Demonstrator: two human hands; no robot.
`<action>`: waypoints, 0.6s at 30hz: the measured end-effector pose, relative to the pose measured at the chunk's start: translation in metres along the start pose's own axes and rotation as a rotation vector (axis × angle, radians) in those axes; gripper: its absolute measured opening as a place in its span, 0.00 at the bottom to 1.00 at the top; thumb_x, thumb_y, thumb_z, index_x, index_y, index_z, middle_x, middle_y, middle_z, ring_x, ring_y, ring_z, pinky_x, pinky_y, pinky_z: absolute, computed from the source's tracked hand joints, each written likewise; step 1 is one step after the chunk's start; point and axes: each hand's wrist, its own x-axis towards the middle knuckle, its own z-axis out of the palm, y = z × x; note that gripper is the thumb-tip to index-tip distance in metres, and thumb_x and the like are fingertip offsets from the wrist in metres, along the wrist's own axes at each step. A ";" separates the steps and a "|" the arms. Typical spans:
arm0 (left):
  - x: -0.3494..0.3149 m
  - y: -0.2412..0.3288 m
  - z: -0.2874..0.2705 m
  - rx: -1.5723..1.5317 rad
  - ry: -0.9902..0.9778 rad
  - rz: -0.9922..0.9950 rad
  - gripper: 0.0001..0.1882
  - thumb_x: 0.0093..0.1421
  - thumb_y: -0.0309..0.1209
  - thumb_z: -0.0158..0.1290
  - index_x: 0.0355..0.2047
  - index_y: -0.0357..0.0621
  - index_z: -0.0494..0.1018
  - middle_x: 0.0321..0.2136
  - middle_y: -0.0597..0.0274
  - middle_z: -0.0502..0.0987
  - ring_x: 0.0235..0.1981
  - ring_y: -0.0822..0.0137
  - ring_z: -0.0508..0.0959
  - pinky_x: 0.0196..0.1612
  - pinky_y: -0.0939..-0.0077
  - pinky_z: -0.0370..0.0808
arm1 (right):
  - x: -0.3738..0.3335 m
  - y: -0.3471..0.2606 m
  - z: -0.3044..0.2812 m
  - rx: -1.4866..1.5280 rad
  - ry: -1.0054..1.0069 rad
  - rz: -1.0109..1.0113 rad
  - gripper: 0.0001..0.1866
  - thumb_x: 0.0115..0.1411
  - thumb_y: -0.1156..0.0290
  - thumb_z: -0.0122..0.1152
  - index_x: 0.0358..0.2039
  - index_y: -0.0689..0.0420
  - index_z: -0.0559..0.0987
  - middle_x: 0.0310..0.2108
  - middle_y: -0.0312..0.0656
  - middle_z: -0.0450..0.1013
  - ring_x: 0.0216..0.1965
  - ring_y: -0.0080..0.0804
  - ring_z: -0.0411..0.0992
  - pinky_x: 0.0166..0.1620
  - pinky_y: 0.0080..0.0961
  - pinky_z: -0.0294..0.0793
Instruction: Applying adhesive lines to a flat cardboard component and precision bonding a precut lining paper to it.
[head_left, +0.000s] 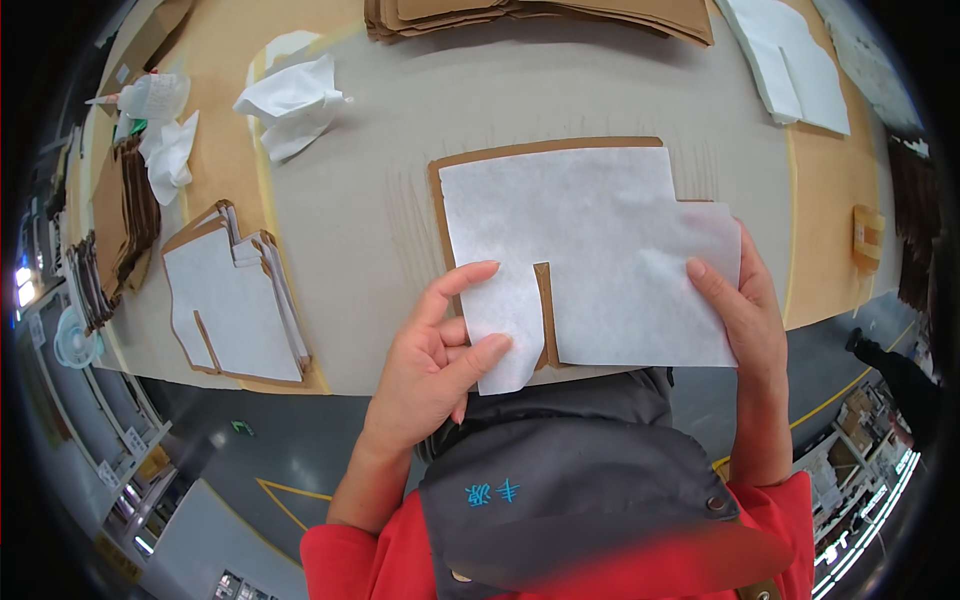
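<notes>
A white, thin fabric-like sheet [610,230] lies over a brown piece [560,147] of much the same outline. Brown shows along the top and left edges and through the slot at the lower middle. My left hand [425,365] grips the sheet's lower left flap, with index finger and thumb on top and the other fingers partly hidden at the edge. On the right side, my right hand [748,310] pinches the sheet's edge, thumb on top and fingers underneath. The near edge of the sheet reaches the table edge by my dark apron [560,470].
A stack of white-faced brown pieces [230,300] sits at the left on the table [350,250]. Brown sheets [540,15] are piled at the far side, white sheets [790,70] at the far right. Crumpled white cloth [295,100] and a bottle [155,97] stand far left.
</notes>
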 end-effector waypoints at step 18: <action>-0.008 -0.011 -0.001 0.032 -0.067 -0.067 0.21 0.63 0.23 0.56 0.56 0.43 0.69 0.31 0.60 0.81 0.15 0.83 0.70 0.19 0.88 0.65 | -0.002 -0.002 0.001 -0.004 -0.002 -0.010 0.23 0.65 0.71 0.61 0.59 0.62 0.69 0.48 0.40 0.74 0.49 0.22 0.71 0.52 0.21 0.70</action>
